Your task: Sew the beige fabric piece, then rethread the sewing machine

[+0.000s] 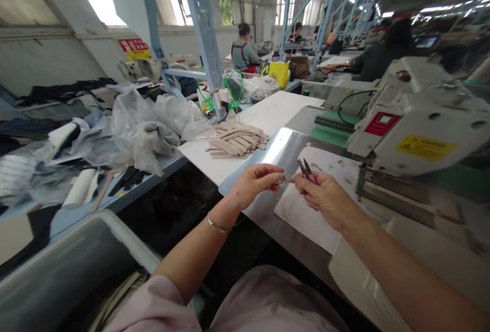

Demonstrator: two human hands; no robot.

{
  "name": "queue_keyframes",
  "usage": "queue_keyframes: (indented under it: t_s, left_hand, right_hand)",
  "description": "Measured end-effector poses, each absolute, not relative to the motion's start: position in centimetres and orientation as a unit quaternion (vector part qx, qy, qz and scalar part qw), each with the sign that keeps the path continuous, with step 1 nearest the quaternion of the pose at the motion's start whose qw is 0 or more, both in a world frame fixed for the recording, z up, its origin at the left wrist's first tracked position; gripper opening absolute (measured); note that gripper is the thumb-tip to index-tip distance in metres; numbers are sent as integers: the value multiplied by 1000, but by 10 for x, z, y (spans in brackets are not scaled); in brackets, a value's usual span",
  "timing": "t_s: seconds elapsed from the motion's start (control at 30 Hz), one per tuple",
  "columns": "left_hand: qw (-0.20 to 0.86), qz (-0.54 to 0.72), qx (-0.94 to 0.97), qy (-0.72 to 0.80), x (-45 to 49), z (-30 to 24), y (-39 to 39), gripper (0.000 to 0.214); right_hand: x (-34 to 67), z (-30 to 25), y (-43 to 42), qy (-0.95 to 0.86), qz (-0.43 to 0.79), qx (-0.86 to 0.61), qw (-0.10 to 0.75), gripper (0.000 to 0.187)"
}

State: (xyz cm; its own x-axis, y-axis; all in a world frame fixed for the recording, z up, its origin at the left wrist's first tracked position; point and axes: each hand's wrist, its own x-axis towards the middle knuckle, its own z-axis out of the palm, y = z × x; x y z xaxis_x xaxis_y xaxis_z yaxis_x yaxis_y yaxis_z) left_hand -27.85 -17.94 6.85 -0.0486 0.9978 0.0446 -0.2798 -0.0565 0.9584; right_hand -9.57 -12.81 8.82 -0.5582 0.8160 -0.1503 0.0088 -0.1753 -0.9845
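Note:
My left hand (256, 184) is closed, thumb and fingers pinched around a small shiny thing (281, 180) too small to name. In my right hand (323, 195) is a pair of thread snips (306, 168), with the dark blades pointing up and away from me. The two hands are close together but apart, above a shiny metal plate (273, 154) and a white pad (294, 205). Beyond my left hand, a pile of beige strips (237, 140) lies on the white tabletop (264, 112).
At right stands a large white sewing machine (424, 112) with warning labels. Clear plastic bags (145, 122) and fabric scraps cover the bench at left. A grey bin (115, 240) holding strips stands by my left arm. A seated person (244, 51) works farther back.

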Motion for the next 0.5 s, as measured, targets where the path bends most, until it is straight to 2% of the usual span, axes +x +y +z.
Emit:
queue_keyframes:
  t_s: [0.1,0.2,0.33,0.4,0.5]
  left_hand:
    - [573,579,423,397,-266,59,-180,47]
    - [573,584,432,380,-253,55,-177,50]
    - [568,622,400,362,-240,54,-178,44]
    - [593,629,365,345,-235,51,-193,40]
    - [702,533,340,327,-227,29,-237,31]
  right_hand:
    - [-84,96,-121,-561,664,-381,314,47]
    - [-79,107,-120,-590,638,-382,315,40]
    - [-81,118,-151,-752,485,-329,301,19]
    - [-82,118,-181,-847,387,-283,228,14]
    - [-79,104,-221,-933,293,-205,28,13]
